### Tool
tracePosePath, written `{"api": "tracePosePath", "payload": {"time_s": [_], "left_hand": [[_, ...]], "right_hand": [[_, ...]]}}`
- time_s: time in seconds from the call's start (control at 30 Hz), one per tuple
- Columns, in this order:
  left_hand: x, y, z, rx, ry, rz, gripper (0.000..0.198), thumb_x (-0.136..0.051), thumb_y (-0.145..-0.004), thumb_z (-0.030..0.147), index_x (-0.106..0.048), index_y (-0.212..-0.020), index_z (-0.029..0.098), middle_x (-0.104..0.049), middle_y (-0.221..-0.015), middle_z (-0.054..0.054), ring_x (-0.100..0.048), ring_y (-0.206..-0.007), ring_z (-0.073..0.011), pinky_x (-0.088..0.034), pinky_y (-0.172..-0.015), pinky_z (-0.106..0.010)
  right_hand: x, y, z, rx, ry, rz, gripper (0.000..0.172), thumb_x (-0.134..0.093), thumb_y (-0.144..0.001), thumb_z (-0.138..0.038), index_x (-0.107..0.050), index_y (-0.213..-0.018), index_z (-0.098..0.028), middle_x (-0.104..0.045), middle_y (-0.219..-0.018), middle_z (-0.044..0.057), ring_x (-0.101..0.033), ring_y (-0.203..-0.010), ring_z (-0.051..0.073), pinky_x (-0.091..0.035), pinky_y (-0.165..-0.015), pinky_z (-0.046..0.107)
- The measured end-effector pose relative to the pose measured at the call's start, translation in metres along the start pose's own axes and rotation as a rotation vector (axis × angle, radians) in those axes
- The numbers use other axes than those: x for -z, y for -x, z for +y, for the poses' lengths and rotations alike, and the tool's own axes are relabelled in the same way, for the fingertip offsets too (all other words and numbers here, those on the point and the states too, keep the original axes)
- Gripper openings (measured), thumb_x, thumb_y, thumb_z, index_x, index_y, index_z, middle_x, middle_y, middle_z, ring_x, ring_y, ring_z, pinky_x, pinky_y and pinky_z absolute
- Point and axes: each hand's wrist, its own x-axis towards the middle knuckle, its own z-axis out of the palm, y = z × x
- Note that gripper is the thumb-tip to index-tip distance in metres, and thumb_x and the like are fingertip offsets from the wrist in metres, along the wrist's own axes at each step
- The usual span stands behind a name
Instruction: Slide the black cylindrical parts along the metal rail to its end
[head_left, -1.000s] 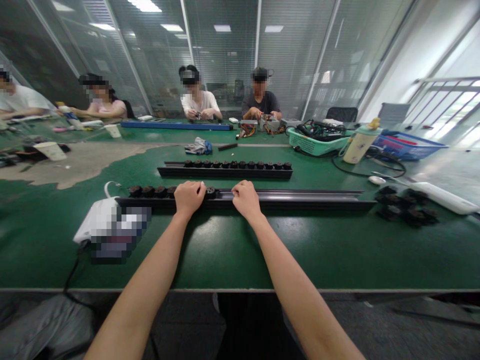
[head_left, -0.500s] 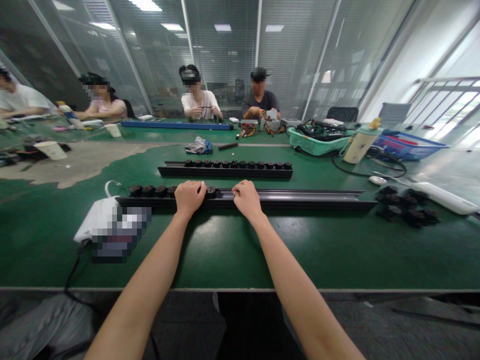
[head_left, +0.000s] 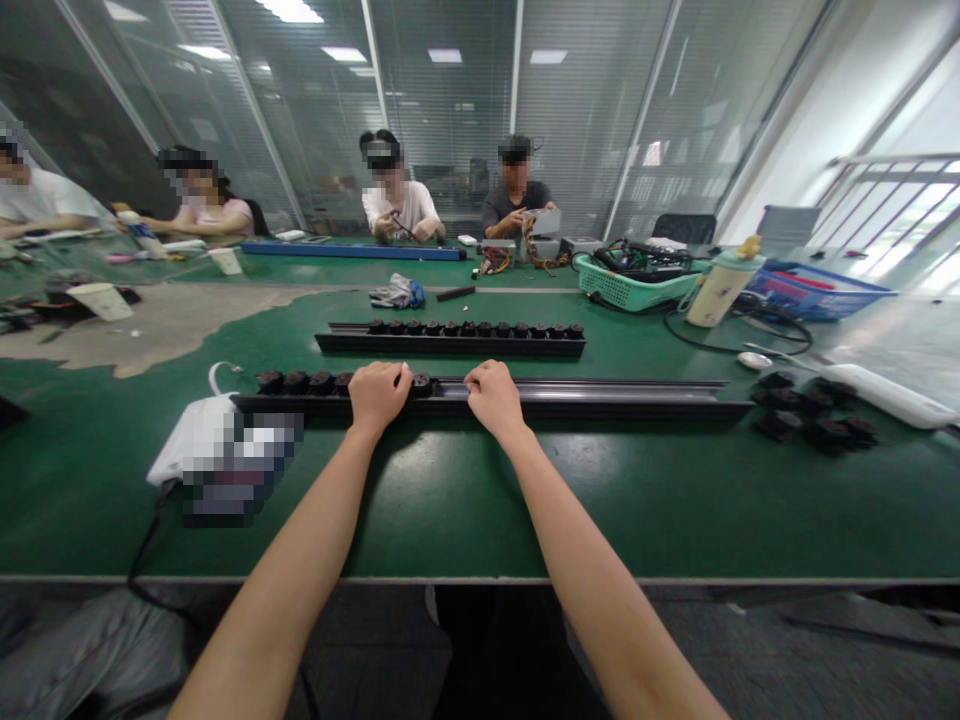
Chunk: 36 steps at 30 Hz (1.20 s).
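A long black metal rail (head_left: pixel 615 402), shaped like an open channel, lies crosswise in front of me. Several black rounded modules (head_left: pixel 296 382), which look like socket inserts, sit in a row in its left part. My left hand (head_left: pixel 379 400) is closed over the rail, its fingers curled down on the far side and covering part of the row. One module (head_left: pixel 422 384) shows just to the right of that hand. My right hand (head_left: pixel 496 398) is closed over the rail's bare stretch, fingertips bent inward. What lies under both palms is hidden.
Behind lies a shorter rail (head_left: pixel 450 344) filled with similar modules. Loose black modules (head_left: pixel 814 412) are piled at the right, beside a white power strip (head_left: pixel 889 393). A white box (head_left: pixel 193 440) stands left. Farther back are a green basket (head_left: pixel 630 288), a bottle (head_left: pixel 721 285) and co-workers.
My hands and the rail stay in place. Across the table, two co-workers' hands have shifted with the things they hold. A dark object now shows at the left edge.
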Motion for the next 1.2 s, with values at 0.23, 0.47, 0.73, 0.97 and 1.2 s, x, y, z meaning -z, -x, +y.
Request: {"api": "tracePosePath", "payload": {"time_s": [0.23,0.47,0.73,0.97,1.2], "left_hand": [[0.0007,0.0,-0.0001,0.003,0.002,-0.008,0.048,-0.035,-0.102,0.038,-0.072,-0.078,0.019,-0.075,-0.088,-0.013,-0.066,-0.085,-0.0279,-0.039,-0.072,-0.038],[0.0012,0.0004,0.0003,0.008,0.017,-0.003,0.049,-0.035,-0.102,0.039,-0.072,-0.077,0.019,-0.075,-0.088,-0.013,-0.066,-0.086,-0.0282,-0.039,-0.073,-0.038],[0.0003,0.0009,-0.0001,0.008,0.028,0.015,0.048,-0.036,-0.101,0.039,-0.072,-0.076,0.02,-0.075,-0.088,-0.013,-0.065,-0.084,-0.0276,-0.04,-0.073,-0.038],[0.0007,0.0006,0.0,0.013,0.014,-0.008,0.05,-0.035,-0.102,0.04,-0.072,-0.077,0.02,-0.074,-0.088,-0.014,-0.065,-0.084,-0.028,-0.039,-0.073,-0.038],[0.0004,0.0007,0.0001,0.003,0.024,0.012,0.048,-0.035,-0.102,0.038,-0.072,-0.077,0.019,-0.075,-0.088,-0.013,-0.066,-0.085,-0.0282,-0.039,-0.073,-0.038]], "right_hand": [[0.0014,0.0005,-0.0014,-0.003,0.001,0.003,0.03,-0.049,-0.092,-0.005,-0.076,-0.091,-0.018,-0.066,-0.113,0.011,-0.053,-0.113,0.023,-0.046,-0.09,0.033],[0.0021,0.0007,-0.0025,-0.008,0.007,-0.005,0.03,-0.049,-0.091,-0.005,-0.076,-0.092,-0.018,-0.066,-0.112,0.01,-0.053,-0.113,0.023,-0.046,-0.089,0.032],[0.0029,0.0011,-0.0025,-0.005,0.016,-0.014,0.032,-0.048,-0.09,-0.004,-0.077,-0.094,-0.019,-0.065,-0.112,0.011,-0.052,-0.113,0.023,-0.047,-0.09,0.033],[0.004,0.001,-0.002,-0.006,0.031,-0.014,0.034,-0.048,-0.089,-0.002,-0.077,-0.095,-0.018,-0.065,-0.113,0.011,-0.052,-0.115,0.023,-0.047,-0.093,0.033],[0.0047,0.0009,-0.0017,-0.01,0.027,-0.012,0.033,-0.048,-0.09,-0.003,-0.077,-0.094,-0.018,-0.066,-0.113,0.011,-0.053,-0.115,0.024,-0.047,-0.092,0.033]]}}
